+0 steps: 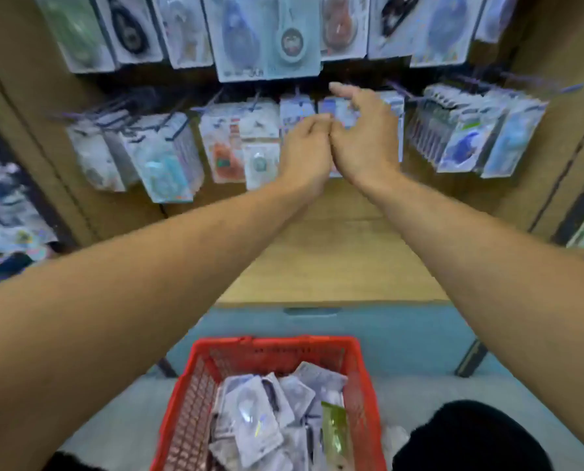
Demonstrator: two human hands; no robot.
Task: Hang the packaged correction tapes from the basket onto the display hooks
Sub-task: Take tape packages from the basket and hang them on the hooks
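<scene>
Both my arms reach up to the lower row of display hooks (399, 88). My left hand (306, 147) has its fingers curled at a hanging pack of correction tape (338, 112) in the middle of that row. My right hand (362, 134) lies over the same pack with its fingers stretched up and to the left. The hands hide most of the pack, and blur hides the grip itself. Below me stands the red basket (195, 399), holding several more packaged correction tapes (260, 419).
An upper row of larger packs (267, 39) hangs above the hands. More packs fill the hooks at left (154, 158) and right (470, 134). A wooden ledge (334, 260) juts out below the display. Brown side panels close in the bay. A dark shape (470, 436) sits by the basket.
</scene>
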